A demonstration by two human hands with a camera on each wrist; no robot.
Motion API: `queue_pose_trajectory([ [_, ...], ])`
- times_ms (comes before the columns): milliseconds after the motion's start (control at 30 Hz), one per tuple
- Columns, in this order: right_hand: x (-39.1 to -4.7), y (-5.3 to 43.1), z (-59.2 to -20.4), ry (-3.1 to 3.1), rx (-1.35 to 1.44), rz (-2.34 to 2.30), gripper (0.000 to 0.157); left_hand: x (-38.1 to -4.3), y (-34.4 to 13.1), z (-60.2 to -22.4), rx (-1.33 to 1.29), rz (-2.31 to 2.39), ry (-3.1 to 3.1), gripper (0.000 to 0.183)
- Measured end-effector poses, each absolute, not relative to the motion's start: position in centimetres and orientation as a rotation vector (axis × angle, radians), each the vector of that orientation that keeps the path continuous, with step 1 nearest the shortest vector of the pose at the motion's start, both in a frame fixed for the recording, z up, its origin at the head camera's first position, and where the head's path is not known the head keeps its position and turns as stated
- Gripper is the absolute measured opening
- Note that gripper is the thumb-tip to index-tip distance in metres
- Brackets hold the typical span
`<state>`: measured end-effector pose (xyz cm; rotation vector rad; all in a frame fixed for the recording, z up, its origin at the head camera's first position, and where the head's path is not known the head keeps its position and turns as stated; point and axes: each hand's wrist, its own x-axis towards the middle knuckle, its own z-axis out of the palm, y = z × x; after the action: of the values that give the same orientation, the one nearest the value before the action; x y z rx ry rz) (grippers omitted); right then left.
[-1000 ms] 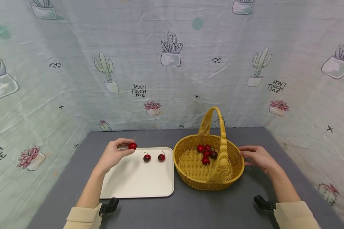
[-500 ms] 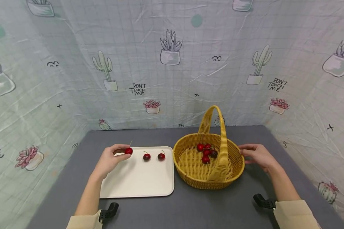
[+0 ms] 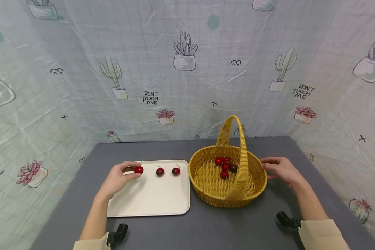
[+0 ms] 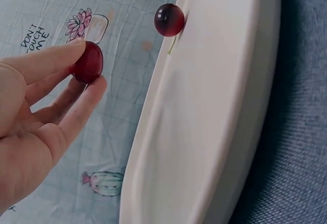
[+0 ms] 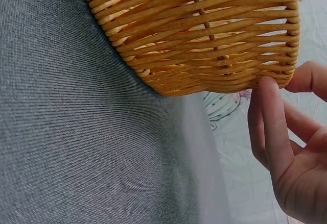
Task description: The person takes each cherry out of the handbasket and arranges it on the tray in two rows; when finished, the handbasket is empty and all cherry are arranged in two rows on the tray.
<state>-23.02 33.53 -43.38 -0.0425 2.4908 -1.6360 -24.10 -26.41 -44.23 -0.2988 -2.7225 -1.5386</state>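
Pinching a cherry [image 3: 139, 170] above the tray [image 3: 162, 201], far left.
Left hand [image 3: 117, 177] grips it; right hand [image 3: 281, 170] holds the right rim of the basket [image 3: 206, 178]. Two cherries [image 3: 160, 172] lie on the tray.

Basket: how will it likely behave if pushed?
The basket is probably light for its size, being woven with visible gaps. Wide and low, it should slide rather than tip. The round cherries inside would likely roll if it tilts.

Cactus-print sheeting [image 3: 187, 86] around three sides of a grey table [image 3: 203, 231] suggests a curtained-off work booth.
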Motion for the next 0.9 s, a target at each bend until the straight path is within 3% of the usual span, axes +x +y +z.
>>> queue_pose_trajectory([
  [900, -22.68, 33.63, -43.49, 2.501, -0.019, -1.653, 0.054, -24.13, -26.08, -43.48, -0.313, -1.593, -2.712, 0.044],
])
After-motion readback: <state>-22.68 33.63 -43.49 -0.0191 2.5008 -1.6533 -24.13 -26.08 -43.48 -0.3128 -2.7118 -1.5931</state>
